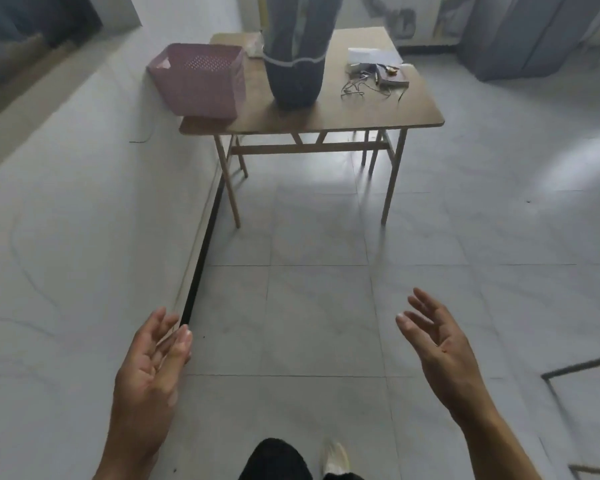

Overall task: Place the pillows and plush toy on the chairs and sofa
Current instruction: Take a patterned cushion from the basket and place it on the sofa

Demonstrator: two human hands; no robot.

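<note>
overall, a pale tiled floor [319, 306] fills most of the view, with a light wall running along the left side. on it, ahead, stands a brown folding table [354, 112] on thin legs. upright on the middle of the table stands a tall dark blue-grey pillow [297, 53], its top out of the view; it is the only task thing in sight, and no plush toy, chair or sofa shows clearly. at the table's left near corner sits a pink perforated basket [201, 81], just beside the pillow, slightly overhanging the edge. on the right part of the table lie a white box [368, 57], a small dark box [394, 77] and some tangled cords [357, 86], too small to tell further. low in the view, the left hand [149, 372] and the right hand [444, 348] hang over the floor, well apart from the table, palms turned inward, each grip spread apart and holding nothing. between them below, a dark trouser leg and a pale shoe [335, 457] show.
</note>
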